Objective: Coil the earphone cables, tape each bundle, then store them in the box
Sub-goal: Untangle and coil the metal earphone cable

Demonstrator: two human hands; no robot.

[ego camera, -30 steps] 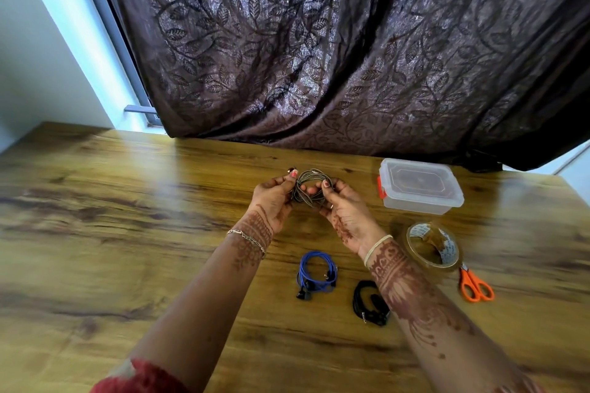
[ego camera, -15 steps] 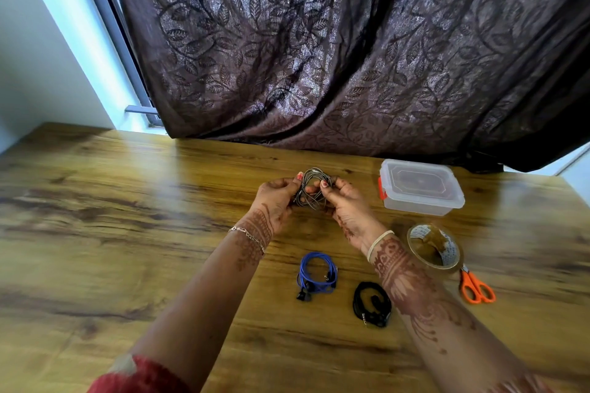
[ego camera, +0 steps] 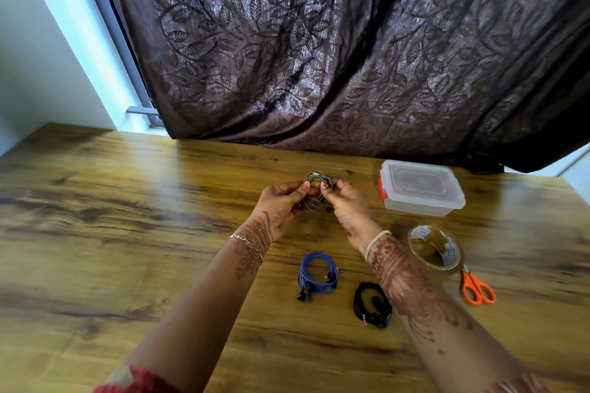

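Presently, we hold the coil (ego camera: 316, 180) upright above the desk (ego camera: 127, 217), toward its far edge, left grip (ego camera: 281, 201) and right grip (ego camera: 346, 204) each pinched on one side. The tape (ego camera: 434, 249) lies toward the right edge, nearer the right grip.

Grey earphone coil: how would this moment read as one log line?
step: coiling | left hand: pinches grey coil | right hand: pinches grey coil | blue coil, black coil: on table | box: lid on
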